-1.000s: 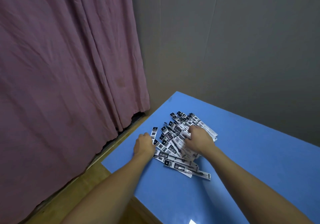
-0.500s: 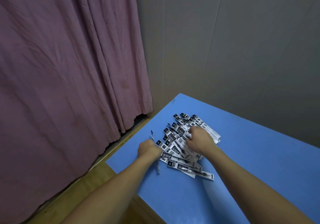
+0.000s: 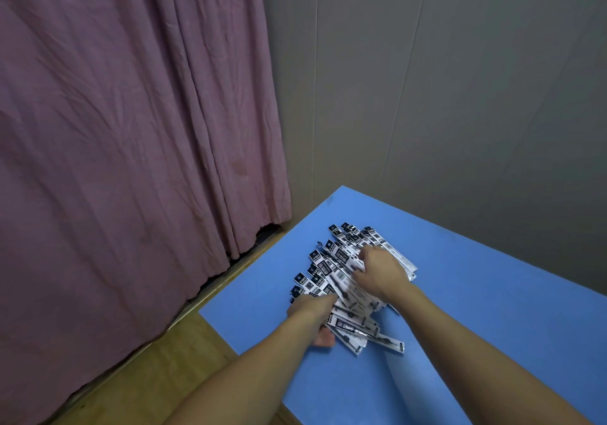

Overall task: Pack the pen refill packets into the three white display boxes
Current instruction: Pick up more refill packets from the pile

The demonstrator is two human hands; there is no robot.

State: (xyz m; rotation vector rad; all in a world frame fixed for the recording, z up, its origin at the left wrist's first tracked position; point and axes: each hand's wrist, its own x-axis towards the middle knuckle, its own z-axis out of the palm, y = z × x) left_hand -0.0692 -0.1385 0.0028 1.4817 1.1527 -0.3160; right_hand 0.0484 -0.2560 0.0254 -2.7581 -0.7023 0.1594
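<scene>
Blue table (image 3: 492,309) ends just beside the packets (image 3: 331,262) — a careless sweep could spill some. Left hand (image 3: 312,313) grips the heap's near edge, fingers hidden; right hand (image 3: 381,270) presses on top, fingers bent.

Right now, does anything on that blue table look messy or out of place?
The refill packets lie in a loose, fanned heap near the blue table's left corner, overlapping at mixed angles, and one juts out toward the person. Both hands, left and right, are on the heap. No white display boxes are in view.
</scene>
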